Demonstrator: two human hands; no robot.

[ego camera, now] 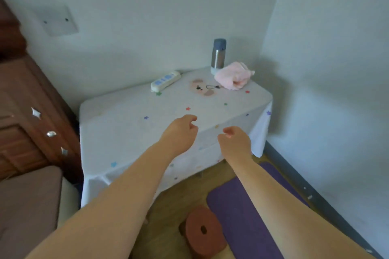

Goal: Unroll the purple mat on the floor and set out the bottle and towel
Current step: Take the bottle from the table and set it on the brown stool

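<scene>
- Both arms reach forward over the near edge of the table (117,132), which is draped in a white cloth (130,149) printed with small coloured stars and a bear face.
- Left hand (179,132): fingers loosely curled, grip slack, nothing in it. It hovers over the cloth near the table's front edge; contact with the cloth cannot be told.
- Right hand (235,143): fingers also loosely curled, grip empty, held just beside the left hand at the table's front right corner.
- Bottle (218,55): steel body, grey cap, upright at the far corner of the table close to the wall, well apart from both hands.
- Towel (233,78): pink, bunched, lying just in front of and right of the bottle; it appears to touch the bottle's base.
- Purple mat (237,212): flat on the wooden floor (166,206) at lower right, along the wall's grey skirting, partly hidden by the right forearm.
- White remote-like device (165,81) with blue buttons lies at the table's back edge, left of the bottle.
- Reddish-brown round stool (202,231) stands on the floor just left of the mat.
- Brown wooden cabinet (31,111) at left; a brown cushion (27,206) below it.
</scene>
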